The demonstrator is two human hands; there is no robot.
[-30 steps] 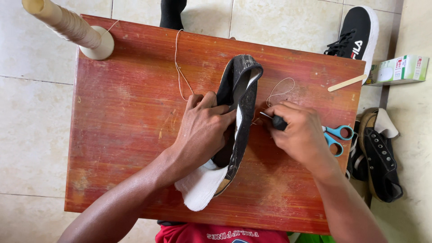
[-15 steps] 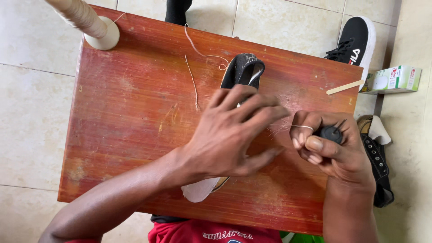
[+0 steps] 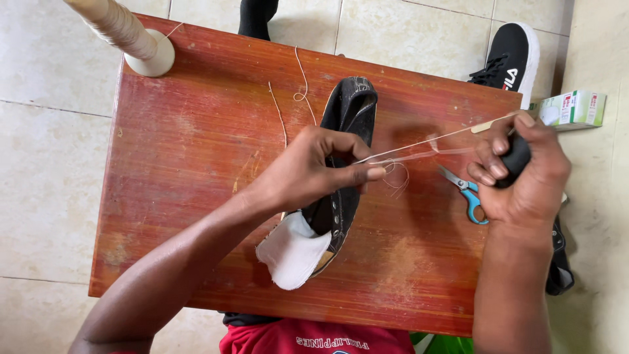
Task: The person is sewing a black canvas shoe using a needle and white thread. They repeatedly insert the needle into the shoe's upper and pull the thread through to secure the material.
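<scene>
Where the camera looks straight down, items run from largest to smallest.

Surface: red-brown wooden table top (image 3: 196,164), scratched, standing on a pale tiled floor (image 3: 46,164).

Shoe in hand: black canvas shoe with a white rubber toe (image 3: 341,196), lying on its side near the middle of the surface, toe toward the person, heel away.

Left hand: left hand (image 3: 308,172) clenched over the shoe's upper, thumb and forefinger stretched toward the thread where it leaves the canvas.

Right hand: right hand (image 3: 521,170) fisted around a dark tool handle (image 3: 517,157), held above the right edge of the surface, well apart from the shoe.

Thread: pale waxed thread (image 3: 426,145) drawn taut from the shoe's side to the right hand, with a small loose loop beside the left thumb.

Second shoe: black sneaker with a white sole (image 3: 511,62) on the floor past the far right corner.

Spool: cream cone of thread on a round base (image 3: 124,33) at the far left corner.

Box: small white and green carton (image 3: 573,108) on the floor at right.

Scissors: blue-handled scissors (image 3: 466,193) lying on the surface just beside the right hand.
</scene>
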